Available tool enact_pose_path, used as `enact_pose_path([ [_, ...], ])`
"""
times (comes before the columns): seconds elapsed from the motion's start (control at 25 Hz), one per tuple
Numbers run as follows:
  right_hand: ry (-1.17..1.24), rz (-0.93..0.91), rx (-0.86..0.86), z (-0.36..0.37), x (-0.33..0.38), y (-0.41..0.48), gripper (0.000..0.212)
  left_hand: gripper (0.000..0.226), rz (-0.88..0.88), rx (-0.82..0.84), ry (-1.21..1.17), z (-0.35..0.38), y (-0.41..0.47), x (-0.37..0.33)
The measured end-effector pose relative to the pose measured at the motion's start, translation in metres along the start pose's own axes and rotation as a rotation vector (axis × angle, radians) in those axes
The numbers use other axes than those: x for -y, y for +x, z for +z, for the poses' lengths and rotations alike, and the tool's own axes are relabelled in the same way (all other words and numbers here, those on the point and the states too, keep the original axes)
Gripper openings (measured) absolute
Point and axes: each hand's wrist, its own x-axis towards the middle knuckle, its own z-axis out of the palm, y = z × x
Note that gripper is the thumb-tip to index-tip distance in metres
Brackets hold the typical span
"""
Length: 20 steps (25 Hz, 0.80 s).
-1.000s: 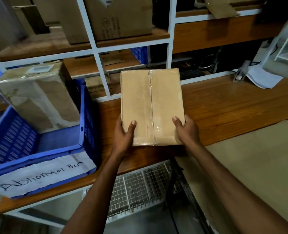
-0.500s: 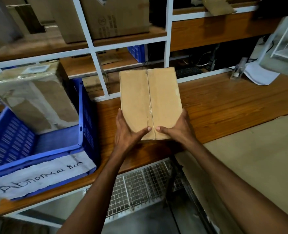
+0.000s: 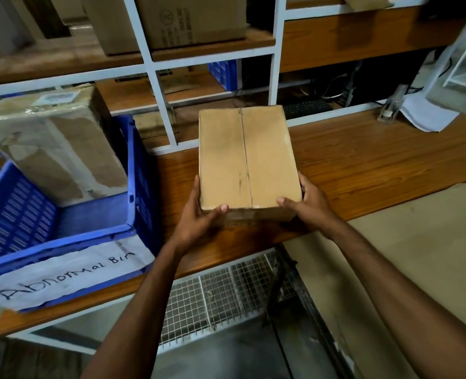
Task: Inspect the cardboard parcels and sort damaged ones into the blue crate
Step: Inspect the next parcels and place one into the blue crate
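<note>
While the blue crate (image 3: 132, 170) at the far left sits as it did a second ago, with a torn, tape-wrapped parcel (image 3: 54, 149) leaning inside it and a paper label (image 3: 67, 277) reading "Abnormal Bin" on its near wall, the change is in the middle of the view; the left hand (image 3: 199, 217) has slid from the centre of the near edge out to the near left corner of the cardboard parcel (image 3: 248, 160), clasping it with the thumb on the upper face and the fingers up the side; the parcel has been turned, so its near side wall now shows, and the upper face carries a plain seam with a faint dark scuff where glossy tape showed before; the right hand (image 3: 308, 206) clasps the near right corner in the same way; whether the parcel touches the wooden bench (image 3: 377, 165) beneath it cannot be told. This reads as inspection mid-turn; no tear or crushing shows on these faces, so the crate seems unlikely so far, though other sides remain unchecked.
</note>
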Motion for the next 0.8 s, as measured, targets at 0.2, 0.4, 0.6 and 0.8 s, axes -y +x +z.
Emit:
enact_pose_path([
  [0.2,-0.092,0.057,-0.280,0.005,-0.001,0.012,0.033,0.065,-0.077,-0.124,-0.150,0.006,0.008,-0.017],
  [0.4,-0.165,0.204,-0.298,0.011,0.011,0.038,0.030,0.047,-0.262,-0.366,0.047,0.021,0.029,-0.035],
  [0.6,-0.019,0.219,-0.221,0.013,0.005,0.037,0.042,0.041,-0.280,-0.420,0.246,0.028,0.034,-0.032],
  [0.8,0.268,0.185,-0.077,0.018,-0.011,0.023,0.081,0.050,-0.180,-0.289,-0.150,0.032,0.017,-0.021],
])
